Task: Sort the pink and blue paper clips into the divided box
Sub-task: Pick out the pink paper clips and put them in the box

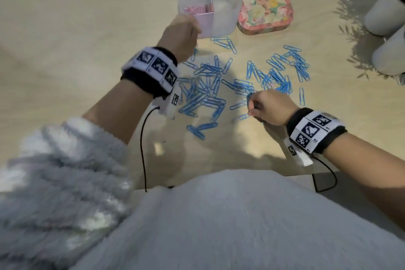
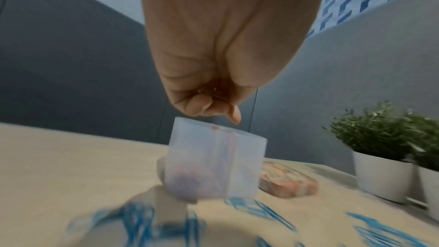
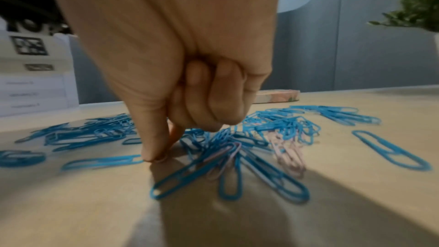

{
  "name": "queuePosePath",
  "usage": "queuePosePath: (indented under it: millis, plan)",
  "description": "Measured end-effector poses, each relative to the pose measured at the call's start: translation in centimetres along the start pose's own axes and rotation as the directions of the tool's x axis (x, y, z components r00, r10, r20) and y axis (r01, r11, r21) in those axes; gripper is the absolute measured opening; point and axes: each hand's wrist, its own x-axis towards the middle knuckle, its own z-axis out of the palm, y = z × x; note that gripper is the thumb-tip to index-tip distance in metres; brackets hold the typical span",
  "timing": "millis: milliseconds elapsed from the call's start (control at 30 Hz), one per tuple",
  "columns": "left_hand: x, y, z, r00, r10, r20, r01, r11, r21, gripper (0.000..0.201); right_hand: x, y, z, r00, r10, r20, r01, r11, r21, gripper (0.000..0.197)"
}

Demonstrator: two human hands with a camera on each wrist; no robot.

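Observation:
The translucent divided box (image 1: 228, 17) stands at the table's far side, and pink paper clips (image 1: 194, 10) lie in its left compartment. My left hand (image 1: 186, 28) hovers at that compartment's near edge. In the left wrist view the left hand (image 2: 221, 110) is curled just above the box (image 2: 247, 157), with thin pinkish shapes faintly showing in its curl. Blue paper clips (image 1: 206, 92) are scattered over the middle of the table. My right hand (image 1: 251, 107) is down among them, fingers curled. The right hand (image 3: 158, 155) has thumb and forefinger tips together on the table, with a few pink clips (image 3: 290, 157) nearby.
A floral tin (image 1: 265, 13) sits right of the box. Two white plant pots (image 1: 385, 11) stand at the far right. The table's near edge (image 1: 274, 174) runs close to my body, and cables hang from both wrist cameras.

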Motion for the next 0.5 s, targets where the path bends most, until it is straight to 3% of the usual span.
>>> queuePosePath:
  millis: [167, 233, 367, 500]
  plan:
    - [6.0, 0.4, -2.8, 0.999, 0.012, -0.048, -0.007, 0.995, 0.098, 0.028, -0.7, 0.0, 0.9, 0.996, 0.009, 0.085, -0.015, 0.997, 0.072, 0.023]
    - [7.5, 0.4, -2.9, 0.999, 0.004, -0.047, 0.002, 0.993, 0.121, 0.026, -0.5, 0.1, 0.1, 0.998, 0.013, 0.069, -0.029, 0.972, 0.234, 0.031]
    - [8.9, 0.5, -2.1, 0.999, -0.022, -0.042, 0.027, 0.993, 0.119, 0.026, 1.2, -0.2, -4.2, 0.999, 0.033, 0.035, -0.047, 0.831, 0.555, 0.034]
    - [8.8, 0.3, -1.2, 0.998, -0.035, 0.046, 0.031, 0.996, 0.088, 0.036, 4.2, -2.2, -9.1, 1.0, 0.004, 0.018, -0.014, 0.8, 0.6, 0.028]
